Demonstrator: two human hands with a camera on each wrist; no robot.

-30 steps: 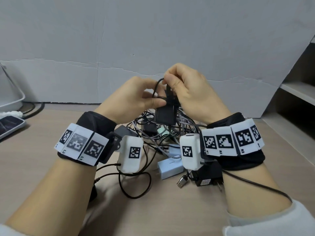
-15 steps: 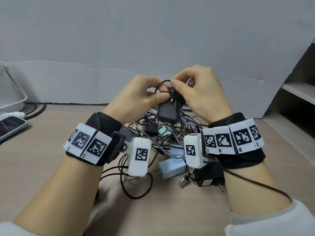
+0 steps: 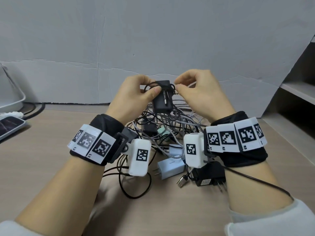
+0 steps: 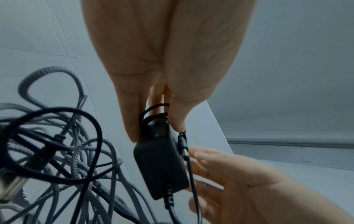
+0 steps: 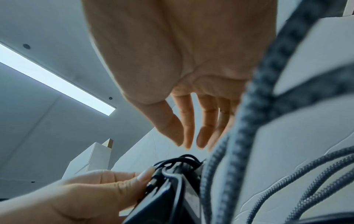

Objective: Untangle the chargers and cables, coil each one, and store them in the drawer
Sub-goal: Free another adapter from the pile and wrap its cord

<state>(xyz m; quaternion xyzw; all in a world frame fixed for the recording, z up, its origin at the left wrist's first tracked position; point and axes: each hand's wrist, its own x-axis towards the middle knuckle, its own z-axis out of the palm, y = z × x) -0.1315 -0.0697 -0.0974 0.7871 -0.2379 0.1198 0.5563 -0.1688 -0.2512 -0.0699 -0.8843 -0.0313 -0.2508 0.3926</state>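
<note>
The left hand [image 3: 136,96] holds a black charger [image 3: 162,101] up in the air, above the pile of cables [image 3: 170,126] on the worktop [image 3: 42,159]. Its thumb and fingers [image 4: 132,121] pinch the top of the charger, with thin black cord [image 3: 151,85] looped there. A small metal plug [image 3: 165,97] hangs down the front of the charger.

The right hand [image 3: 199,92] is just right of the charger. Its fingers [image 5: 186,121] are loosely spread and a bit curled, near the cord. I cannot tell if they touch it.

The pile sits in the middle of the worktop, between the two wrists. It has grey braided cables and black ones, all mixed up. A white plug [image 3: 170,166] lies at the near side of the pile. A black plug [image 3: 209,178] lies just right of it. A phone [image 3: 8,125] lies at the far left.
</note>
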